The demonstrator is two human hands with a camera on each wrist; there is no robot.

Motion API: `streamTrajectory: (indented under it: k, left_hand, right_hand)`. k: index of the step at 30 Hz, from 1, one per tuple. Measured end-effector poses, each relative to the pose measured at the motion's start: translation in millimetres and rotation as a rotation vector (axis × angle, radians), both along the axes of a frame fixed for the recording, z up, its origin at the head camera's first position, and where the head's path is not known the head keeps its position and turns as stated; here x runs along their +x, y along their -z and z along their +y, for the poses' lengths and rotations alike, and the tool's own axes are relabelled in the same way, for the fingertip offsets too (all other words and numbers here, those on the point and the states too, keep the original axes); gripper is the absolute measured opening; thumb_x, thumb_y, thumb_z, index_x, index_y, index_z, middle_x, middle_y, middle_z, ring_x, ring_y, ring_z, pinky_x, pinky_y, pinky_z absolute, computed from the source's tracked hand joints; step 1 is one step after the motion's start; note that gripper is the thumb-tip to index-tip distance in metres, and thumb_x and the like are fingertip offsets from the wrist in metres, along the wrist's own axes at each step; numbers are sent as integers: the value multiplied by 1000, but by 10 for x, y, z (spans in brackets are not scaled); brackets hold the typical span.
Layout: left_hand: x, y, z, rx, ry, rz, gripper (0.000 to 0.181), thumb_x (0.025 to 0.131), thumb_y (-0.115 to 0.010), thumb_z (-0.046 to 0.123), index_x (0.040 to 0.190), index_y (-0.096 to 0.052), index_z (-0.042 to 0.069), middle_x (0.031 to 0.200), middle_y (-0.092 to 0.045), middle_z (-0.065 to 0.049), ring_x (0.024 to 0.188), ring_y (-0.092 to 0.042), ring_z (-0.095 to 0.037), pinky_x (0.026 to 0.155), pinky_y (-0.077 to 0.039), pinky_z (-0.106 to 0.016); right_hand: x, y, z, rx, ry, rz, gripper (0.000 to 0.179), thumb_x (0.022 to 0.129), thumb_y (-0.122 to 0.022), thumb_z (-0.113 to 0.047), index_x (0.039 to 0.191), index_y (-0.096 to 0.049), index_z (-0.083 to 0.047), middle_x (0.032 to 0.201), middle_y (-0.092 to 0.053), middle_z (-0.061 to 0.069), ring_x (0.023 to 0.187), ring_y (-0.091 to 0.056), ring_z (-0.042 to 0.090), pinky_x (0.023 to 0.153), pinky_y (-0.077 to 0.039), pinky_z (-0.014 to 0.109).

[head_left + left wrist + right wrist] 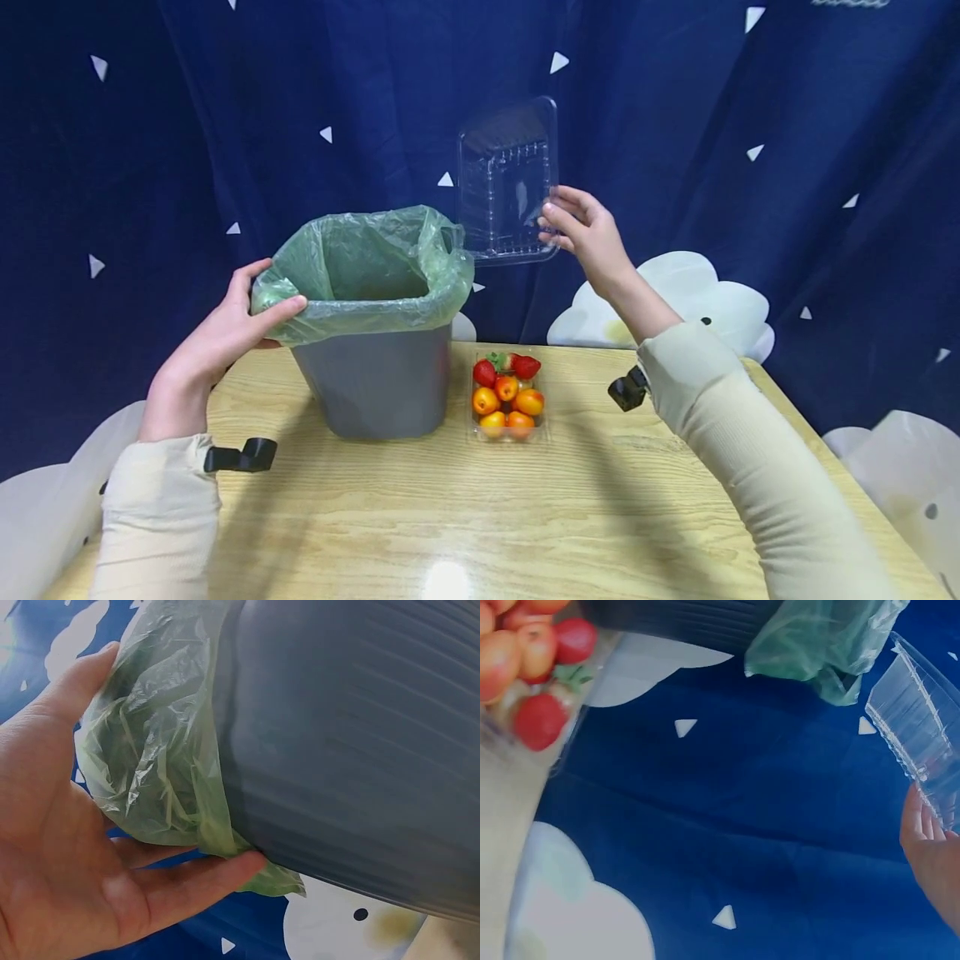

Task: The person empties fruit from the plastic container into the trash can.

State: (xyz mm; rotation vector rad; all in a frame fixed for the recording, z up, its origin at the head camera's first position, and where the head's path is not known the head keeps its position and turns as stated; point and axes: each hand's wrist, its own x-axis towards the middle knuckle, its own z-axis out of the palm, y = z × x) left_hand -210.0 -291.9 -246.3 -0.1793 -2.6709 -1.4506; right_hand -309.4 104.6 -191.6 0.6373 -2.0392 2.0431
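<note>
- A dark blue curtain [675, 125] with small white triangles hung in soft folds behind a pale wood-grained table [525, 517], whose smooth top threw back a bright glare.
- The right hand [588, 233], raised above the table, pinched the edge of a clear plastic container [513, 183] between thumb and fingers.
- That container was thin, glossy and rectangular, with rounded corners, a flat rim and ribbed ridges along its inner walls.
- It was in the air, up and to the right of the bin's mouth; its long axis ran nearly upright, leaning slightly, the short sides at top and bottom. Which way its hollow faced was hard to tell.
- The left hand [240, 321] was clamped on the rim of a green bag [352, 318], thumb at the front, fingers curled round the side.
- The bag was filmy, crinkled and translucent, folded outward over the rim of a grey bin [382, 383].
- The bin had finely ribbed walls tapering to the base, and stood upright with its mouth upward.
- Just right of it on the table sat a clear fruit box [510, 435], its long side running away from the person, with red strawberries [527, 367] at the far end and smooth, round orange fruits [529, 402] nearer.
</note>
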Motion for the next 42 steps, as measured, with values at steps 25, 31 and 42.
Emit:
streamTrajectory:
  k: [25, 31, 42]
  left_hand:
    - [15, -9, 6, 14, -12, -1, 80, 91, -51, 41, 144, 4, 17, 131, -30, -19, 87, -48, 3, 70, -51, -26]
    - [16, -15, 10, 14, -18, -1, 80, 91, -50, 41, 144, 5, 18, 132, -29, -19, 90, -47, 1, 68, -50, -23]
    - [19, 5, 18, 22, -14, 9, 78, 91, -50, 40, 143, 4, 18, 129, -33, -18, 88, -49, 3, 71, -51, -28]
  right_hand:
    - [24, 658, 816, -62, -19, -227, 58, 98, -39, -29, 134, -19, 12, 107, -49, 5, 87, -56, 8, 77, -49, 19]
    - [50, 781, 957, -4, -16, -238, 59, 99, -32, -30, 135, -16, 14, 97, -54, -6, 85, -57, 4, 78, -49, 19]
    - [135, 1072, 1227, 218, 83, -313, 59, 101, -17, -31, 137, -11, 15, 129, -33, 28, 86, -57, -3, 81, -48, 19]
